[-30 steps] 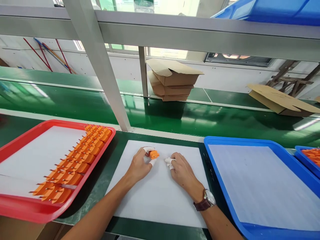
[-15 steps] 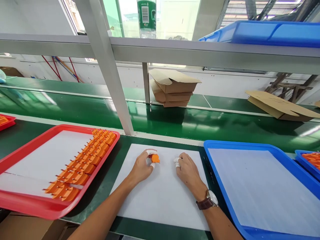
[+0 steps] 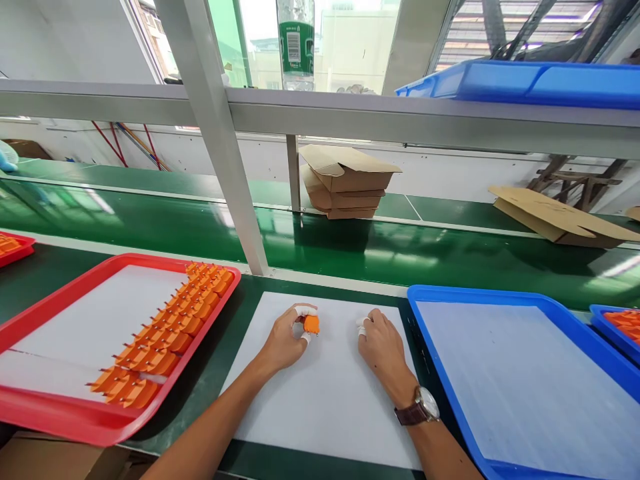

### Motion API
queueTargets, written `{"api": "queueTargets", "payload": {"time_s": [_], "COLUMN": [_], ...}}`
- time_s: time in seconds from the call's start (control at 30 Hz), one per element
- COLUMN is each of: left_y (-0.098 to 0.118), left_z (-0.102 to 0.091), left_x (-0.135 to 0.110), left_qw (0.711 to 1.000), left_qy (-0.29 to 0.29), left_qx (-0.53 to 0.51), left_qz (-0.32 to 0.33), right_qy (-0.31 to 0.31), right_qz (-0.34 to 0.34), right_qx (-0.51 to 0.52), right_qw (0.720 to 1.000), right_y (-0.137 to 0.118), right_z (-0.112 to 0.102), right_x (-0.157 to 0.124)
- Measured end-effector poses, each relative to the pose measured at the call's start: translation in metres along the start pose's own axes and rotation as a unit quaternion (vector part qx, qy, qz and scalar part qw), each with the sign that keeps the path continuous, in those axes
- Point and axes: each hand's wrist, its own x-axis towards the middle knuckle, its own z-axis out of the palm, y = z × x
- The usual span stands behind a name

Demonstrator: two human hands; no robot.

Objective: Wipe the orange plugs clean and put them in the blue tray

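Over the white sheet (image 3: pixel 320 393), my left hand (image 3: pixel 284 339) grips a small orange plastic part (image 3: pixel 311 325) between thumb and forefinger. Small metal pins show at the part's lower edge. My right hand (image 3: pixel 381 347), with a watch (image 3: pixel 419 407) at its wrist, is closed near the sheet's right side, apart from the orange part. White covers wrap fingertips on both hands. Whatever the right fingers hold, if anything, is hidden. To the left, a red tray (image 3: pixel 113 427) carries rows of similar orange parts (image 3: pixel 173 340) along its right side.
A blue tray (image 3: pixel 455 413) lined with white stands on the right; a smaller blue tray (image 3: pixel 597 327) beyond it holds orange pieces. Behind runs a shiny green belt (image 3: pixel 320 247). A grey frame post (image 3: pixel 230 167), folded cardboard boxes (image 3: pixel 350 190) and a bottle (image 3: pixel 297 50) stand farther back.
The view has tilted up slightly. The orange part has turned a little in my left fingers, and my right hand has shifted slightly to the right.
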Motion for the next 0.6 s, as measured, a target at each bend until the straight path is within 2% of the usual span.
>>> {"api": "queueTargets", "payload": {"time_s": [0.07, 0.13, 0.23, 0.33, 0.4, 0.47, 0.6], "left_y": [0.001, 0.004, 0.006, 0.008, 0.009, 0.009, 0.006], "left_z": [0.000, 0.000, 0.002, 0.003, 0.003, 0.003, 0.002], "left_x": [0.000, 0.000, -0.001, -0.003, -0.003, -0.004, -0.003], "left_qw": [1.000, 0.999, 0.995, 0.990, 0.987, 0.984, 0.979], "left_qy": [-0.011, -0.032, -0.073, -0.118, -0.148, -0.165, -0.167], "left_qx": [-0.017, -0.037, -0.065, -0.071, -0.061, -0.064, -0.117], "left_qz": [-0.001, -0.001, 0.014, 0.026, 0.019, 0.007, -0.010], "right_qy": [0.009, 0.029, 0.047, 0.033, 0.009, -0.007, 0.019], "right_qz": [-0.002, -0.036, -0.114, -0.147, -0.146, -0.143, -0.134], "right_qx": [0.016, 0.091, 0.261, 0.368, 0.395, 0.390, 0.363], "right_qw": [1.000, 0.995, 0.957, 0.918, 0.907, 0.910, 0.922], "right_y": [-0.002, -0.007, -0.018, -0.028, -0.032, -0.032, -0.028], "right_z": [-0.001, -0.002, -0.006, -0.007, -0.006, -0.004, -0.002], "right_x": [0.000, 0.000, -0.001, -0.004, -0.006, -0.007, -0.006]}}
